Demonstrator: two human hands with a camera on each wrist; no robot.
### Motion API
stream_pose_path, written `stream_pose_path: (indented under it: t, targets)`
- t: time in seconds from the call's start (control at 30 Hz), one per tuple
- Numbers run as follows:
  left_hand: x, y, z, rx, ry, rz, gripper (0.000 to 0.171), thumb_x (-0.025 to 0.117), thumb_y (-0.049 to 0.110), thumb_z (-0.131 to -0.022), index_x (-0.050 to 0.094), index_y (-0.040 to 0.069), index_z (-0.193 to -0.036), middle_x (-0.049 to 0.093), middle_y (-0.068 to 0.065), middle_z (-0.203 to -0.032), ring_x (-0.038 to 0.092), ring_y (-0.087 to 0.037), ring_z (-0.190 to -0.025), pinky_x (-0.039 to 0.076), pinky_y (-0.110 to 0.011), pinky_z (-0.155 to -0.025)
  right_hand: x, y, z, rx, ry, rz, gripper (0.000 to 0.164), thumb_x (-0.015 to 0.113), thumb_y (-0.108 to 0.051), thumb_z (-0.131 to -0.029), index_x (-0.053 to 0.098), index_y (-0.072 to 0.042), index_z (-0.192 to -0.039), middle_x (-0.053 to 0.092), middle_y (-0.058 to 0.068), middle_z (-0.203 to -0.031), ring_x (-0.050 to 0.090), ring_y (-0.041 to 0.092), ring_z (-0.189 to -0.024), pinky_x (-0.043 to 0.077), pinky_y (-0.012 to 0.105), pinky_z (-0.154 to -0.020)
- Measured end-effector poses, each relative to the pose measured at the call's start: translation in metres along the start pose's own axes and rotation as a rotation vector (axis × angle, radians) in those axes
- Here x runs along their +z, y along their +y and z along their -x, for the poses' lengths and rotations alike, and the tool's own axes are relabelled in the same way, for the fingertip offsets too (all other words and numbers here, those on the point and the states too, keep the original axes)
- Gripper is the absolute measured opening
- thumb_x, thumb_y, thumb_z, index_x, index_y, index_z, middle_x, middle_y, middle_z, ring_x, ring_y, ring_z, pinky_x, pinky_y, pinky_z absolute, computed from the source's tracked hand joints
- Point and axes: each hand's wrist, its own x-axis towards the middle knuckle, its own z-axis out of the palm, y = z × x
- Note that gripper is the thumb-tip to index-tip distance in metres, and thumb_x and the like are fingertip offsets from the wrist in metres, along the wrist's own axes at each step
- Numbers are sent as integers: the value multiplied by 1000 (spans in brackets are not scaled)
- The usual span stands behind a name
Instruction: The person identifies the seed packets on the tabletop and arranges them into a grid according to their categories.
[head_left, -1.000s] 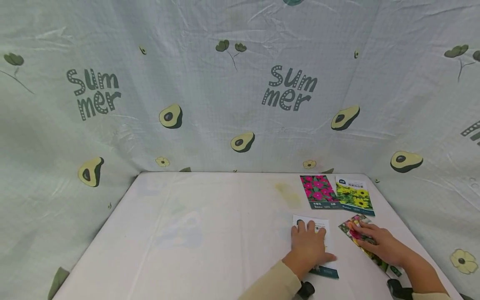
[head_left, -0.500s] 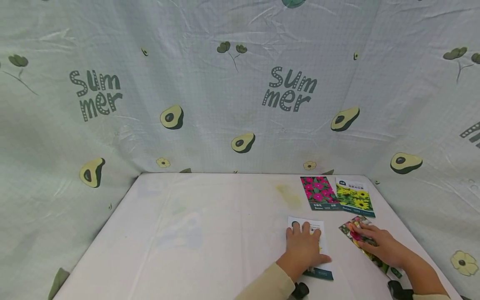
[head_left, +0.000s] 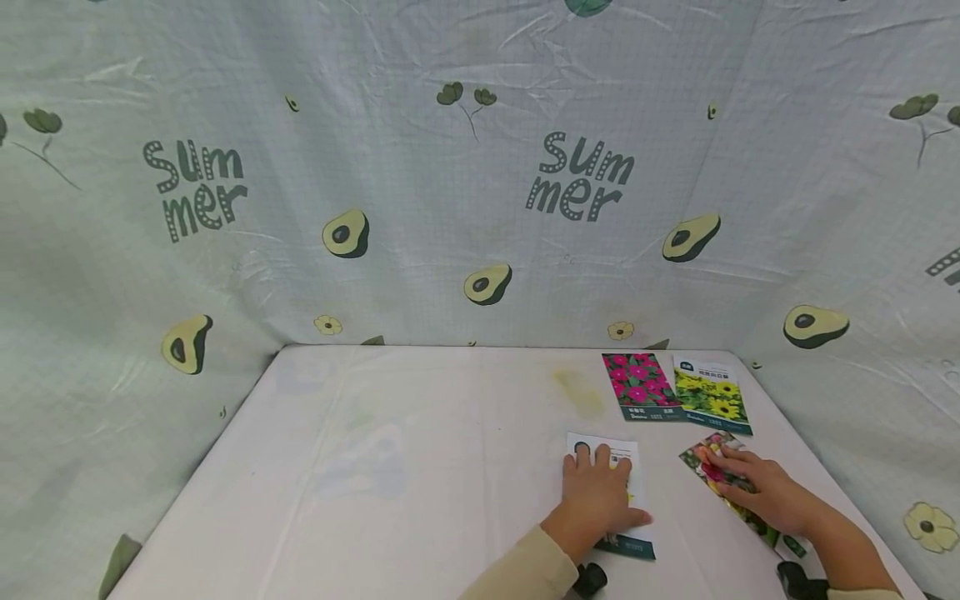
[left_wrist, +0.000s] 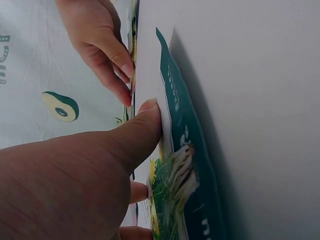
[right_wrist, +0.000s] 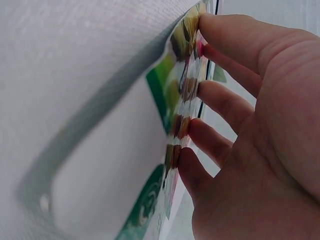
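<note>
My left hand (head_left: 596, 498) rests with spread fingers on a white seed packet (head_left: 625, 457) with a teal bottom band, lying flat on the table. In the left wrist view the thumb presses this packet's face, and its teal edge (left_wrist: 192, 125) lifts slightly off the tabletop. To the right, my right hand (head_left: 765, 492) touches a slanted flower seed packet (head_left: 705, 469) with its fingertips. The right wrist view shows the fingers (right_wrist: 225, 102) extended onto that packet, whose near edge stands a little off the table. Both palms hide part of the packets.
Behind the hands lie a pink-flower seed packet (head_left: 637, 383) and a yellow-flower seed packet (head_left: 711, 398), overlapping at their edges. The white table (head_left: 375, 467) stretches left and meets a hanging avocado-print sheet (head_left: 420, 208) at its back and sides.
My left hand has slid to the left, and the white packet under it has moved along. The right hand and the other packets have stayed in place.
</note>
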Motion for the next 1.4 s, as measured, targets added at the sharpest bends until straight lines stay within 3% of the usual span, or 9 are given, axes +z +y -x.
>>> stream_pose_path:
  t: [1.4]
  targets:
    - [1,-29,5,13,28,11,77,65,82,-79,52,43,-144,48,6,-144,43,-24,-129,39,-45,-108,-2,1,1,-45,23,-20,70,65,-43,-98,48,3,-149,33,39,-152,33,66,-130,40,75,-96]
